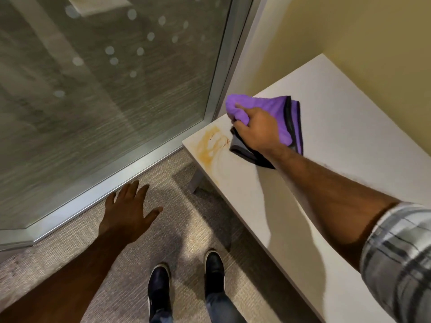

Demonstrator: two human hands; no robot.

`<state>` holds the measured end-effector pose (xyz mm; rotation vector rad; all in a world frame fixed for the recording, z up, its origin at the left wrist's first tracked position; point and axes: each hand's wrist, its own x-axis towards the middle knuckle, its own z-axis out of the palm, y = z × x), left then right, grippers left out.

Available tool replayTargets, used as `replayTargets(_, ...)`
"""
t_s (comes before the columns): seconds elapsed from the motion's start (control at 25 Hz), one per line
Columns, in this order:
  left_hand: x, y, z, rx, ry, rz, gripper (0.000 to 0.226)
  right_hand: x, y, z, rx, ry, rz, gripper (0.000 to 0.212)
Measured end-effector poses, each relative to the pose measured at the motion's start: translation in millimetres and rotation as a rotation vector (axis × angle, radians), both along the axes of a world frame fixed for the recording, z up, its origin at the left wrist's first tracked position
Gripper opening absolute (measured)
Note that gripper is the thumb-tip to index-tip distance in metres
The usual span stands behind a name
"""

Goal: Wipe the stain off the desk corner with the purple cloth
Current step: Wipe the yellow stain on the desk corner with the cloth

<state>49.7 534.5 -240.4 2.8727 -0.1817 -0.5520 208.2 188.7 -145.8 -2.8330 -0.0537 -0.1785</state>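
Observation:
A white desk (pixel 331 141) fills the right side of the head view, its near-left corner pointing at the glass wall. An orange-brown smeared stain (pixel 210 145) lies on that corner. My right hand (pixel 256 134) is shut on the purple cloth (pixel 275 113), which is bunched at the fingers and has dark edges hanging to the desk. The cloth sits just right of the stain, its dark lower flap touching the stain's edge. Over the carpet left of the desk, my left hand (pixel 128 213) hovers with fingers spread and holds nothing.
A frosted glass wall with a metal frame (pixel 149 164) runs along the left, close to the desk corner. A yellow wall (pixel 349 31) stands behind the desk. My two dark shoes (pixel 186 283) stand on beige carpet below the desk edge.

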Motion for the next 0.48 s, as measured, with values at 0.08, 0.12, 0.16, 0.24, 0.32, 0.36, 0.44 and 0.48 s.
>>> replayTargets(0.08, -1.3, -3.3, -0.5, 0.003, 0.008, -0.006, 0.091, -13.2, 17.7, 2.0, -0.018, 0.011, 0.141, 0.057)
replayTargets(0.12, -2.9, -5.6, 0.5, 0.002, 0.015, -0.008, 0.091, -29.0, 21.3, 4.0, -0.010, 0.015, 0.236, 0.055)
replayTargets(0.16, -5.0, -6.9, 1.7, 0.000, 0.019, -0.008, 0.091, -48.5, 19.5, 4.3, 0.005, 0.017, 0.334, 0.053)
replayTargets(0.24, -8.0, -7.3, 5.0, -0.006, 0.018, -0.014, 0.092, -88.2, -1.4, 1.8, 0.003, 0.004, 0.445, 0.050)
replayTargets(0.32, -9.7, -1.3, 7.6, -0.002, 0.010, -0.018, 0.093, -114.0, -31.5, 0.7, 0.007, -0.026, 0.389, 0.049)
replayTargets(0.36, -9.8, 3.9, 8.7, 0.007, 0.003, -0.017, 0.093, -118.0, -42.7, 0.1, 0.023, -0.043, 0.309, 0.050)
replayTargets(0.44, -8.1, 15.6, 9.3, 0.030, 0.006, -0.010, 0.093, -106.9, -48.8, -0.1, 0.047, -0.053, 0.140, 0.052)
replayTargets(0.48, -7.5, 20.6, 9.3, 0.036, 0.014, -0.003, 0.093, -93.5, -45.1, -1.2, 0.048, -0.047, 0.079, 0.054)
